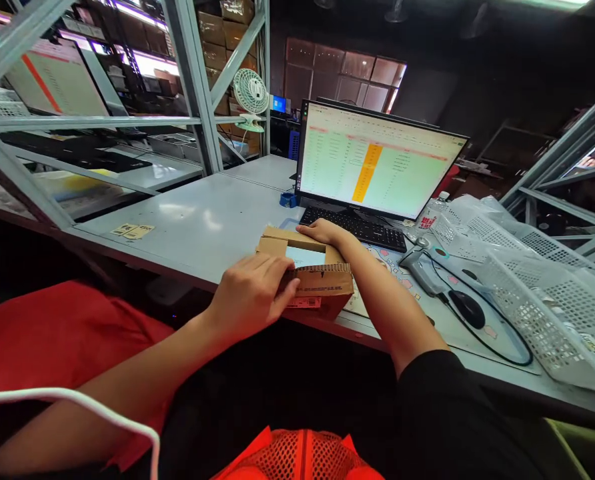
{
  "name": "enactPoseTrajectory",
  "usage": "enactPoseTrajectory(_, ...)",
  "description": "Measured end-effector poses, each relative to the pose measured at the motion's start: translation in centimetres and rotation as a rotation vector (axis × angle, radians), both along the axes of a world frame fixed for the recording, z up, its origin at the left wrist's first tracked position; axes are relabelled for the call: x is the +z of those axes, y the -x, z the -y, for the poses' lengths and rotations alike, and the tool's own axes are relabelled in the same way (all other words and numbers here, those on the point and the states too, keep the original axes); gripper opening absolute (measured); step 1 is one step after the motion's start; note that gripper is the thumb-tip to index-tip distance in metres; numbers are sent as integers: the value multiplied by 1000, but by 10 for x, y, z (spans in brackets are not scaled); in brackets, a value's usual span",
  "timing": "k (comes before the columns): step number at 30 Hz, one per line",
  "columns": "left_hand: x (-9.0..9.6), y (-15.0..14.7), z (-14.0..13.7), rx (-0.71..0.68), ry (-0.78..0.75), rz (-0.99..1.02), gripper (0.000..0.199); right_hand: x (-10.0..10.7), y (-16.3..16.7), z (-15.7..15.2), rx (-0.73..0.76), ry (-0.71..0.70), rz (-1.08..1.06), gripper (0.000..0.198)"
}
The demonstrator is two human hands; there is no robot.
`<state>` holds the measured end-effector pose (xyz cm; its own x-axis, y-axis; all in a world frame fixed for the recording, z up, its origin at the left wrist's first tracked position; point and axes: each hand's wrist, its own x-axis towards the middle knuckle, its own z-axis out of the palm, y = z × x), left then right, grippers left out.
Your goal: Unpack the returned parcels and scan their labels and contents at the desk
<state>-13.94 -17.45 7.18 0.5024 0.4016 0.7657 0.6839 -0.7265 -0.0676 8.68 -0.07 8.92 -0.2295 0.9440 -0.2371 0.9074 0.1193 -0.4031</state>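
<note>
1. White cord [52, 394] is seen nearest — before the left forearm.
2. Cardboard box [325, 281] is set at the bench's [212, 213] front.
3. Its near rim is pinched by the left hand [252, 287]; its far edge is touched by the right hand [325, 231] — grip cannot be told.

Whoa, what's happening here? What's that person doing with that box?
A person has both hands on a cardboard box near the front edge of the table. The left hand grips it at the near left corner, and the right hand is at its far side. Through a gap in the top you can see something pale inside, but I can't tell what. Behind the box are a keyboard and a lit monitor.
</note>
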Motion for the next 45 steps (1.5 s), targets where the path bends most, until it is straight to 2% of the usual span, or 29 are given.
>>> enactPoseTrajectory(4, -10, -6, 26, 6, -73, 107, 19, -2, 10, -3, 46, -24, 1, 59)
enactPoseTrajectory(10, -22, -6, 61, 7, -41, 144, 21, -1, 14, -5, 78, -73, 6, 61)
enactPoseTrajectory(16, -55, -1, 95, -10, 51, 160, 18, -1, 14, -5, 100, -119, 54, 59)
enactPoseTrajectory(18, -54, 4, 101, -4, 84, 121, 21, -1, 13, -4, 115, -113, 65, 59)
enactPoseTrajectory(19, -47, 7, 100, -10, 95, 84, 21, -1, 13, -4, 122, -112, 72, 59)
enactPoseTrajectory(20, -35, 11, 95, -19, 115, 38, 20, -1, 13, -4, 126, -114, 78, 60)
enactPoseTrajectory(22, 0, 17, 71, -59, 231, -67, 21, -1, 12, -5, 128, -126, 83, 59)
enactPoseTrajectory(26, 76, 4, -28, -170, 791, -341, 26, -4, 11, -5, 103, -179, 68, 53)
enactPoseTrajectory(27, 88, -5, -54, -123, 893, -431, 30, -4, 10, -4, 90, -212, 53, 52)
enactPoseTrajectory(28, 95, -14, -75, -42, 944, -497, 44, -4, 9, -3, 71, -259, 35, 51)
enactPoseTrajectory(30, 96, -32, -100, 46, 908, -668, 75, -1, 4, 1, 9, -387, -10, 50)
enactPoseTrajectory(31, 93, -38, -102, 76, 860, -727, 85, 1, 0, 4, -40, -468, -54, 50)
enactPoseTrajectory(33, 84, -42, -93, 100, 768, -798, 92, 4, -13, 11, -158, -626, -192, 48)
enactPoseTrajectory(36, 71, -34, -69, 123, 703, -838, 84, 3, -41, 31, -321, -758, -438, 40)
enactPoseTrajectory(39, 64, -21, -67, 134, 665, -837, 72, -14, -74, 70, -426, -738, -632, 39)
enactPoseTrajectory(43, 54, -12, -89, 52, 647, -809, 63, -55, -108, 153, -542, -680, -817, 46)
enactPoseTrajectory(45, 49, -16, -91, -17, 595, -688, 53, -79, -117, 201, -601, -650, -906, 53)
